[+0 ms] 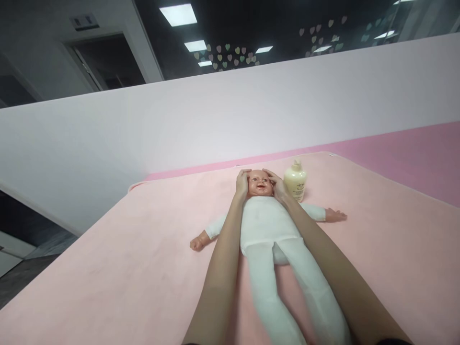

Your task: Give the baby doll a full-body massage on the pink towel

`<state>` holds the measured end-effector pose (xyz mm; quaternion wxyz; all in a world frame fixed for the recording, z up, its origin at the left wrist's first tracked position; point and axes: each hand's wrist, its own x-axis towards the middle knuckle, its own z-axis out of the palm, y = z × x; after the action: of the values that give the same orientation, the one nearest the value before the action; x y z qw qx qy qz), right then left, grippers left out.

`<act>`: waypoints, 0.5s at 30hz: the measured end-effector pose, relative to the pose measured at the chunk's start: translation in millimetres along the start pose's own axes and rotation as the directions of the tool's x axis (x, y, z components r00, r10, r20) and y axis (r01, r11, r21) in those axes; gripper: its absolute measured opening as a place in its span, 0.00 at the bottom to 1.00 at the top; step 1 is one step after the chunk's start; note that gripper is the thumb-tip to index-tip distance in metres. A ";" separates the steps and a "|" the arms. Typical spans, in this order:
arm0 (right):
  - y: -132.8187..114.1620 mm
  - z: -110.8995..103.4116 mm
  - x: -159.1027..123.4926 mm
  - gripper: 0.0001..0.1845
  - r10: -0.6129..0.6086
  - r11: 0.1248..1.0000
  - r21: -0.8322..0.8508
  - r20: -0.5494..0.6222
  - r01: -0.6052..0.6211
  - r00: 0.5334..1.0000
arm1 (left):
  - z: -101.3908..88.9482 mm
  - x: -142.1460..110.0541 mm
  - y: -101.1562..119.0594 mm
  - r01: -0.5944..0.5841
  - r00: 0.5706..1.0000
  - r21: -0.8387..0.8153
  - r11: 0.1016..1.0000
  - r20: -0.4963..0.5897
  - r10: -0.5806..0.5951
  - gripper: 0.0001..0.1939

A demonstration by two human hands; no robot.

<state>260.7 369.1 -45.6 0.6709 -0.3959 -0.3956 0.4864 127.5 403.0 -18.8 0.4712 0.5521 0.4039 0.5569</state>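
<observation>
A baby doll (pixel 268 225) in a white cloth suit lies on its back on a pink blanket (pixel 118 268), head away from me, arms spread. My left hand (pixel 242 184) cups the left side of the doll's head, fingers curved over the top. My right hand (pixel 273 185) cups the other side in the same way. Both forearms run along the doll's body. A cream lotion bottle (pixel 295 181) stands upright just right of the head, close to my right hand.
The blanket covers a pink padded surface (pixel 413 153) that shows at the right and back. A white partition wall (pixel 215 120) rises behind it. The blanket's left edge drops off toward a dark floor (pixel 21 278).
</observation>
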 end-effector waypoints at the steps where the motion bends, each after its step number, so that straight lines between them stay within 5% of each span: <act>1: 0.6 -0.2 0.9 0.22 -0.011 1.000 -0.005 -0.007 0.011 1.000 | 0.0 1.2 -2.9 -0.014 1.000 -0.004 1.000 -0.026 0.014 0.10; 4: 2.2 1.3 3.1 0.20 -0.084 0.996 -0.021 -0.030 0.084 0.996 | -1.3 -0.2 -6.2 -0.035 0.999 -0.030 0.999 -0.004 0.035 0.07; 8: 3.6 4.2 3.6 0.26 -0.158 0.986 -0.050 0.003 0.158 0.987 | -3.9 -8.8 -1.3 -0.019 0.999 -0.030 0.999 0.038 0.020 0.18; 15: -0.9 5.7 3.3 0.21 -0.055 0.998 0.012 0.006 0.055 0.998 | -3.8 -13.0 4.3 -0.012 1.000 -0.028 1.000 0.005 0.012 0.13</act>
<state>256.5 372.9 -42.2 0.6852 -0.3792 -0.4057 0.4712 122.7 389.7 -17.9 0.4765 0.5492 0.3916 0.5638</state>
